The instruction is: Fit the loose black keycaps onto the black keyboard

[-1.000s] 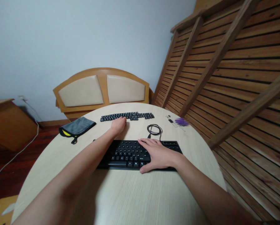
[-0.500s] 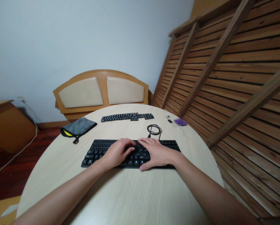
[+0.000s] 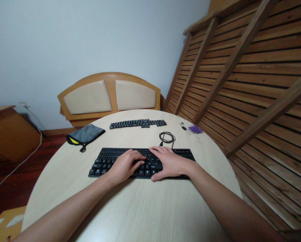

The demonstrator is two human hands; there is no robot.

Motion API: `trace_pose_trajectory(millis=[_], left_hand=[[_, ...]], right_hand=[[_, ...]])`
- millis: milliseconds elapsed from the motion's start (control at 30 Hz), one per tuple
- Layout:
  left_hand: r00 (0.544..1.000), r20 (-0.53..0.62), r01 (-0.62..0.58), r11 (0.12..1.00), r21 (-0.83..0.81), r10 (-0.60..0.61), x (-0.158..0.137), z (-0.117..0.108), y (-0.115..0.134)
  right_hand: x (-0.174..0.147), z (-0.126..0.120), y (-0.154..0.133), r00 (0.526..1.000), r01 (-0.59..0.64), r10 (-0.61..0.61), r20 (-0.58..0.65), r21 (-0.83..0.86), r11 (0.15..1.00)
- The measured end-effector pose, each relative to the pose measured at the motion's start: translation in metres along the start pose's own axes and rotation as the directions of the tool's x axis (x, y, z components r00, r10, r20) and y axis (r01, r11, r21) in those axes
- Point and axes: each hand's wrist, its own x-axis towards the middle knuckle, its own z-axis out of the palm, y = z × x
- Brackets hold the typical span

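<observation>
A black keyboard [image 3: 106,158] lies flat on the round table. Its front left rows carry keycaps, while farther back small pale marks show where switches look bare. My left hand [image 3: 126,164] rests over its middle, fingers curled and thumb drawn in near the index fingertip at the keys; anything between them is too small to make out. Across the right half spreads my right hand [image 3: 174,163], thumb at the front edge and fingertips at the back edge, holding the keyboard. Loose black keycaps [image 3: 130,124] stand in rows toward the far edge.
Behind the keyboard lies a coiled black cable [image 3: 167,137]. A grey cloth [image 3: 86,134] with a yellow lining is at the left on the table [image 3: 140,208]. Small tools and a blurred purple item [image 3: 195,129] sit at the far right, near a slatted wooden panel [image 3: 241,101].
The view has shifted slightly. My left fingers have moved a little over the middle keys, and my right hand stays spread on the keyboard.
</observation>
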Motion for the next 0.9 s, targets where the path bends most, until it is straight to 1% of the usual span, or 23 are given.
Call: trace_pose_trajectory(millis=[167, 367, 533, 733, 900], left_hand=[[1.0, 0.005, -0.018, 0.996, 0.085, 0.018, -0.0022, 0.0012, 0.0031], [1.0, 0.007, -0.014, 0.997, 0.08, 0.013, -0.0038, 0.0024, 0.0035], [1.0, -0.007, -0.005, 0.993, 0.115, 0.006, -0.0047, 0.0052, 0.0028], [1.0, -0.004, -0.011, 0.987, 0.162, 0.011, -0.0043, 0.006, 0.0085], [1.0, -0.028, 0.008, 0.99, 0.138, -0.004, -0.0035, 0.0056, 0.0098]], right_hand=[[0.0002, 0.0011, 0.0012, 1.0, -0.011, 0.011, 0.006, 0.008, 1.0], [0.0005, 0.0009, 0.0002, 1.0, -0.017, 0.017, 0.01, 0.003, 1.0], [0.0001, 0.0005, -0.0014, 0.999, -0.025, 0.026, 0.019, -0.018, 1.0], [0.0003, -0.0001, -0.0029, 1.0, -0.02, 0.021, 0.015, -0.026, 0.999], [0.0007, -0.0006, -0.004, 1.0, -0.016, 0.016, 0.009, -0.011, 1.0]])
